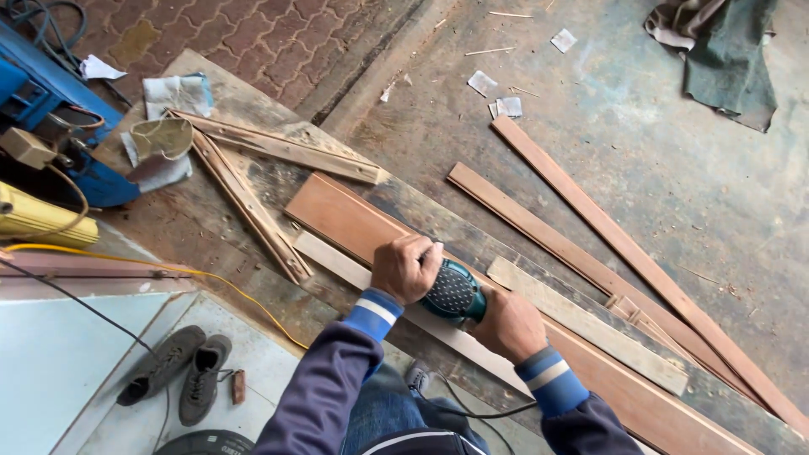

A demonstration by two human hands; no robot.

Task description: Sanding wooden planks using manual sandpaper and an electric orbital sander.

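A teal electric hand sander with a black dotted grip [455, 292] is held on the long reddish-brown wooden plank [345, 215]. The left hand [405, 267] is curled over its front, fingers pressed together; the right hand [508, 324] is wrapped around its rear. The black power cord [484, 413] trails near the knees and could be snagged, so the sander might be pulled off line and the plank gouged.

The sander [455, 292] is teal with a black dotted grip, and it lies on a reddish-brown plank [354, 221]. The sleeve cuffs [375, 311] are blue with one white stripe. At the near left are grey shoes [177, 371], a yellow cable [168, 271], and at the far right a green cloth [729, 59].
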